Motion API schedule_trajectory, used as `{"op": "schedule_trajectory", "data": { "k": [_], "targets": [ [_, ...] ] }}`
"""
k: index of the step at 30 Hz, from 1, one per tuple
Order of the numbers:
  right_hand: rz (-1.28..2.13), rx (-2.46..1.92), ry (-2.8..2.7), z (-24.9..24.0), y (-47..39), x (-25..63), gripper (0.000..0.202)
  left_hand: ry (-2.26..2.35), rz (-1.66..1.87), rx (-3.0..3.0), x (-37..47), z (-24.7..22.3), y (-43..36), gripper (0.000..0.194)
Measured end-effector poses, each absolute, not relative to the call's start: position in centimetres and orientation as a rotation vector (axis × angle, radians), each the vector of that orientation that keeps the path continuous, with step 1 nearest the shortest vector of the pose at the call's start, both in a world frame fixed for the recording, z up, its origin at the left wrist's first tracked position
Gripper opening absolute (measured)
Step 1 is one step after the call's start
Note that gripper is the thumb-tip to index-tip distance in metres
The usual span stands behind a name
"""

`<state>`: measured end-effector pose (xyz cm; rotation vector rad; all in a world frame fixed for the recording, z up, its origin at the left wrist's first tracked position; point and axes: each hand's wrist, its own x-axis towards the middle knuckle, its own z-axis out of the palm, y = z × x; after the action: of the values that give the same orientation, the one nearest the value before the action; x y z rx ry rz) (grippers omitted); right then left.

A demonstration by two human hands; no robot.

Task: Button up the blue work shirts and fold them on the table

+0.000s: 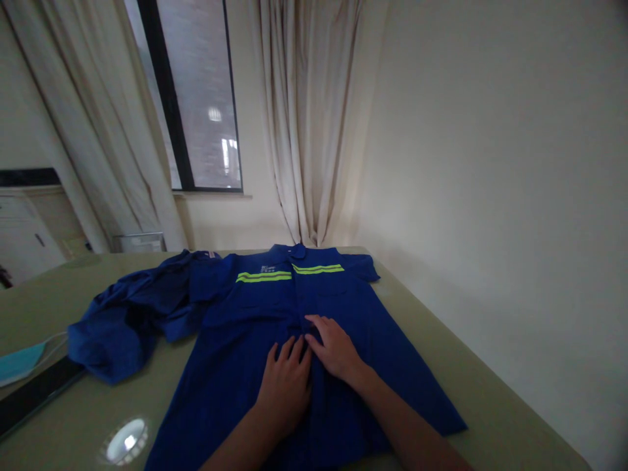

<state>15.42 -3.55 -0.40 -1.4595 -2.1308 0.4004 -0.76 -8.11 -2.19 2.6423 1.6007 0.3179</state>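
A blue short-sleeved work shirt (245,333) lies spread front side up, its collar at the far end. Yellow-green reflective strips (265,277) cross its chest, with small white lettering above the left one. My left hand (287,383) rests palm down on the shirt beside the front placket, fingers spread. Just right of it, my right hand (333,347) touches the placket, thumb and forefinger apart. The fingertips of both hands are close together at the shirt's middle; my right hand's lower fingers are partly hidden.
On the green table (456,366), a crumpled blue garment (142,307) lies left of the shirt. Farther left are a light blue face mask (22,363) and a dark flat object (36,396). A wall (515,196) borders the table's right side; curtains (309,131) hang behind.
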Motion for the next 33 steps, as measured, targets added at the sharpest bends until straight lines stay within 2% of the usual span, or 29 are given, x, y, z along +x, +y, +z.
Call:
{"op": "schedule_trajectory", "data": {
  "k": [4, 6, 9, 12, 14, 16, 19, 23, 24, 27, 30, 33],
  "targets": [
    [0.501, -1.387, -2.048, -1.2, -2.9, 15.5, 0.04, 1.583, 0.386, 2.707, -0.8, -1.6, -7.2, 0.035],
    [0.569, -1.359, -1.999, -1.3, -2.4, 15.5, 0.045, 1.522, 0.481, 2.682, -0.9, -1.3, -6.6, 0.031],
    [0.608, -1.329, -1.766, -0.7, -1.3, 16.8, 0.049, 1.429, 0.793, 2.382, -2.2, -0.8, -5.5, 0.028],
    [0.619, -1.28, -1.496, 0.7, -0.1, 20.1, 0.038, 1.544, 1.015, 2.001, -4.7, 0.4, -4.3, 0.039],
    [0.683, -1.241, -1.399, 1.4, 0.5, 22.4, 0.033, 1.694, 0.907, 1.991, -6.3, 1.2, -3.7, 0.043],
    [0.739, -1.23, -1.355, 1.6, 0.9, 24.0, 0.031, 1.789, 0.699, 2.171, -7.1, 1.5, -3.5, 0.037],
    [0.738, -1.263, -1.388, 1.0, 1.2, 24.2, 0.038, 1.718, 0.612, 2.483, -6.0, 1.0, -3.1, 0.03],
    [0.638, -1.317, -1.486, 0.0, 1.1, 22.7, 0.05, 1.575, 0.744, 2.509, -2.5, -0.6, -1.3, 0.051],
    [0.617, -1.325, -1.49, 0.0, 1.0, 22.6, 0.051, 1.58, 0.76, 2.478, -1.7, -1.0, -0.7, 0.049],
    [0.58, -1.349, -1.421, 0.3, 0.7, 23.1, 0.051, 1.602, 0.815, 2.386, -0.5, -1.8, 1.2, 0.022],
    [0.559, -1.352, -1.278, 0.6, 0.6, 24.3, 0.05, 1.596, 0.944, 2.269, -1.1, -1.4, 3.1, 0.02],
    [0.542, -1.344, -1.149, 0.6, 0.8, 25.2, 0.048, 1.616, 1.173, 2.098, -3.4, 1.3, 5.5, 0.011]
  ]
}}
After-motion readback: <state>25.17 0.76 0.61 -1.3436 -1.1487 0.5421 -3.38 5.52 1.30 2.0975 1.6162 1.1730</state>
